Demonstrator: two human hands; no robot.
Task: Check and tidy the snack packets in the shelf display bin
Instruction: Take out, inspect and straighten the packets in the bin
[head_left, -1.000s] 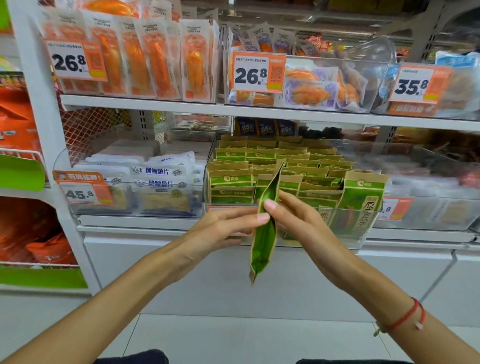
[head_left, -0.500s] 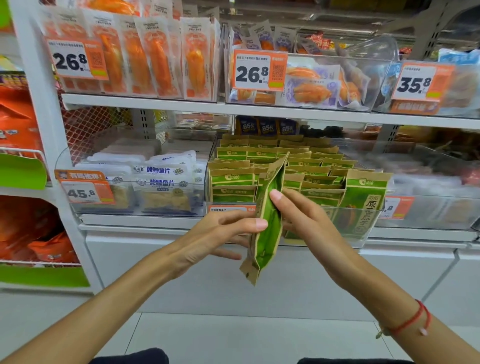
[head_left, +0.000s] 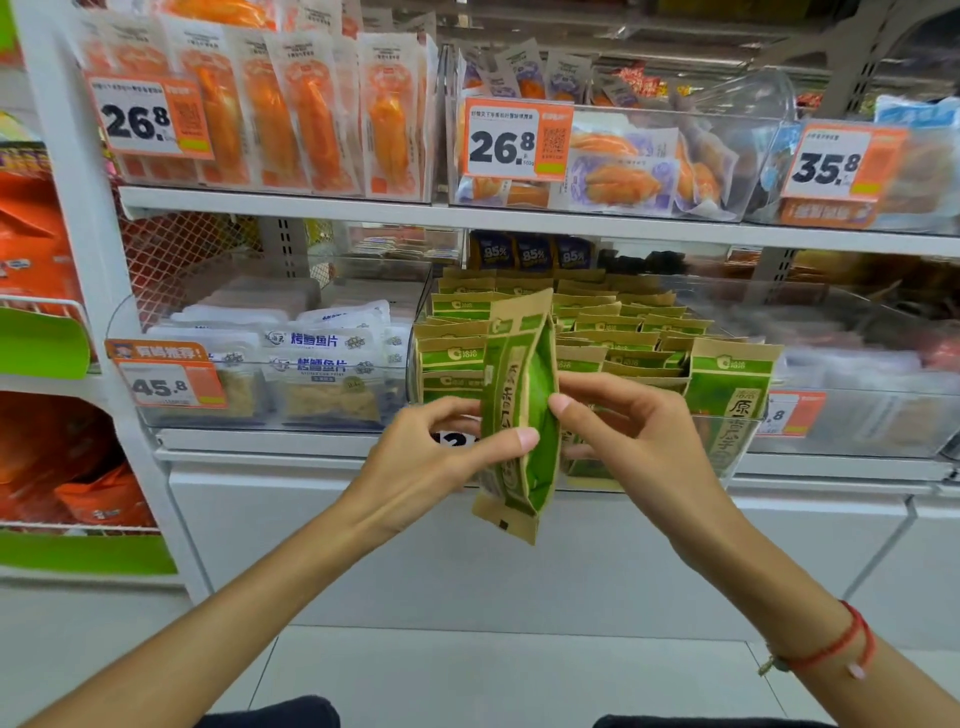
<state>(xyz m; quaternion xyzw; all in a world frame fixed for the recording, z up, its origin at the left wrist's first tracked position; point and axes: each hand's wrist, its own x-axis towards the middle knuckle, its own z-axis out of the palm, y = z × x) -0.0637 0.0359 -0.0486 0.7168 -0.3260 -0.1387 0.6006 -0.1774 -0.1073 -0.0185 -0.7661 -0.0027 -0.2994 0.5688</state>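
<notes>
A green and tan snack packet stands upright in front of the shelf, held between both hands. My left hand pinches its left face with thumb and fingers. My right hand grips its right edge, fingers curled behind it. Behind the packet is a clear display bin filled with several rows of the same green packets; one packet leans upright at the bin's front right corner.
A clear bin of white fish-slice packets with a 45.8 tag sits to the left. The shelf above holds orange packets and price tags. Orange bags fill the left rack. White floor tiles lie below.
The packet has turned from edge-on to show its printed left face and has risen slightly. Both hands shifted their hold on it and moved up toward the bin.
</notes>
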